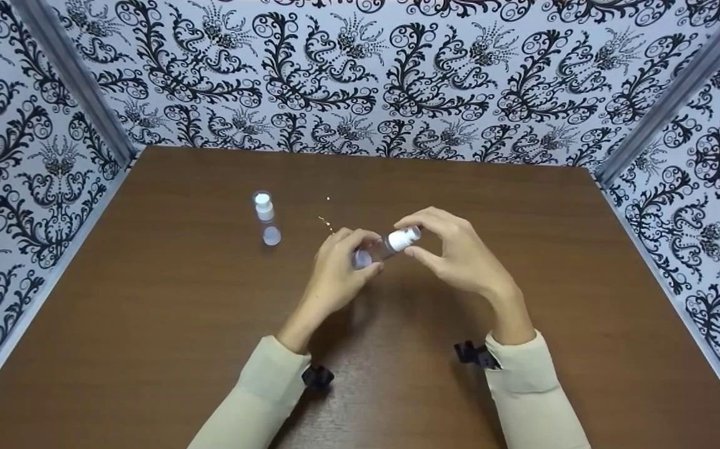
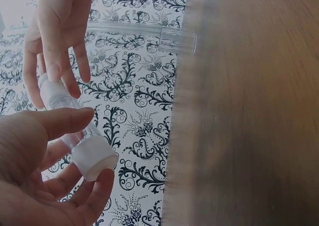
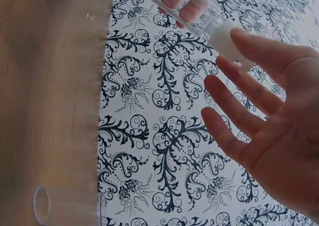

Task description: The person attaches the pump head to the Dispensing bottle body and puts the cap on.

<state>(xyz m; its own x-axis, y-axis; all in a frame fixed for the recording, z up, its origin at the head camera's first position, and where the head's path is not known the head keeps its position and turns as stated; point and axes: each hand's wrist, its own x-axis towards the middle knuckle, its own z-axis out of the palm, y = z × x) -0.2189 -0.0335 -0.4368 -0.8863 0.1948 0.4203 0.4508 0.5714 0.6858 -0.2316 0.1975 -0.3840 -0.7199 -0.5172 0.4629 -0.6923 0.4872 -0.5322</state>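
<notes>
A clear pump bottle [image 1: 380, 247] with a white pump top [image 1: 401, 239] is held tilted above the table. My left hand [image 1: 342, 265] grips its lower end between thumb and fingers; the whitish base [image 2: 94, 156] shows in the left wrist view. My right hand [image 1: 463, 255] pinches the pump top with thumb and forefinger from the other end. In the right wrist view, that thumb lies along the pump [image 3: 228, 42] while the remaining fingers spread loosely away. Left of the hands, a second pump bottle [image 1: 265, 215], also clear with a white top, is on the table.
A clear open-ended cylinder [image 3: 42, 205] stands on the brown table [image 1: 166, 299], seen in both wrist views. Small shiny flecks [image 1: 326, 222] lie beyond my left hand. Black-and-white patterned walls [image 1: 347, 81] border the back and sides.
</notes>
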